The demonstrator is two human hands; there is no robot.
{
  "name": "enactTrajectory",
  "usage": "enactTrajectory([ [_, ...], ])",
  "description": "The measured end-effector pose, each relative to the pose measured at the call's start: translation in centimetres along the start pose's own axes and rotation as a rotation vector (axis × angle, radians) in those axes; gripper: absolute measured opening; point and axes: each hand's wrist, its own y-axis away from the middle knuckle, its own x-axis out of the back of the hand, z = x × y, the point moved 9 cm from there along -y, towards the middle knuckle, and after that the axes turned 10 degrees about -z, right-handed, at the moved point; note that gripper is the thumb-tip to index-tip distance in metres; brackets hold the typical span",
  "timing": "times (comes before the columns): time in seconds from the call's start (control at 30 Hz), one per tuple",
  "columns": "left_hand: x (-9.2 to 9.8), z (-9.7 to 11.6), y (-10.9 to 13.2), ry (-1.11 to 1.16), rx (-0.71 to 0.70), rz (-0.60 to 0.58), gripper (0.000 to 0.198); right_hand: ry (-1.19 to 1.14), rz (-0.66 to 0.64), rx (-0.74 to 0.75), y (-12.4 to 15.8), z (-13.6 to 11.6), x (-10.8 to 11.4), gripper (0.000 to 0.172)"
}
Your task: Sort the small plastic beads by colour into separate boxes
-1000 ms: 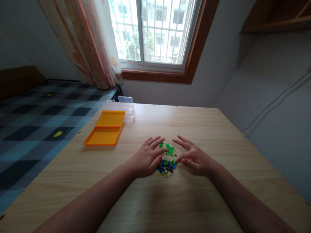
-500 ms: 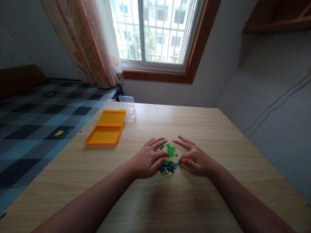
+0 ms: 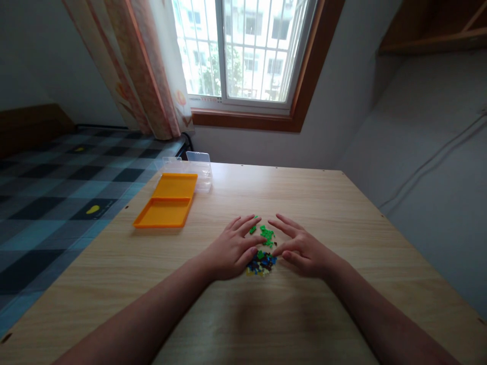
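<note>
Small green plastic pieces [image 3: 267, 234] lie in a loose cluster between my hands. Closer to me is a pile of mixed blue, dark, green and pale yellow pieces [image 3: 262, 264]. My left hand [image 3: 236, 247] rests at the left of both groups, fingers spread, its thumb and index finger at the edge of the mixed pile. A few green pieces [image 3: 253, 229] sit by its fingertips. From the right, my right hand [image 3: 300, 248] reaches in with fingers apart, its index fingertip touching or just beside the mixed pile. Neither hand visibly holds a piece.
An open orange case [image 3: 163, 213] lies on the wooden table [image 3: 266, 319] at the left. Behind it stands a clear plastic box [image 3: 203, 172] with its lids raised. A checked bed [image 3: 68, 192] borders the table's left side, and a window [image 3: 251, 56] is beyond the far edge.
My right hand has moved slightly left, and its index finger now reaches the pile's right edge. My left hand has hardly moved.
</note>
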Motion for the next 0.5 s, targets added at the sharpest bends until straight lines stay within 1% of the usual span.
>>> enactTrajectory([
  [0.1, 0.2, 0.0, 0.1, 0.004, -0.014, 0.022, 0.039, 0.046, 0.0, -0.012, 0.0, 0.2, -0.1, 0.042],
  [0.33, 0.9, -0.2, 0.1, 0.01, 0.001, 0.088, 0.038, 0.144, 0.088, -0.076, 0.1, 1.0, 0.2, 0.043],
  [0.5, 1.4, 0.6, 0.2, 0.037, -0.047, 0.124, 0.03, 0.105, 0.108, -0.025, 0.1, -0.1, 0.7, 0.045],
])
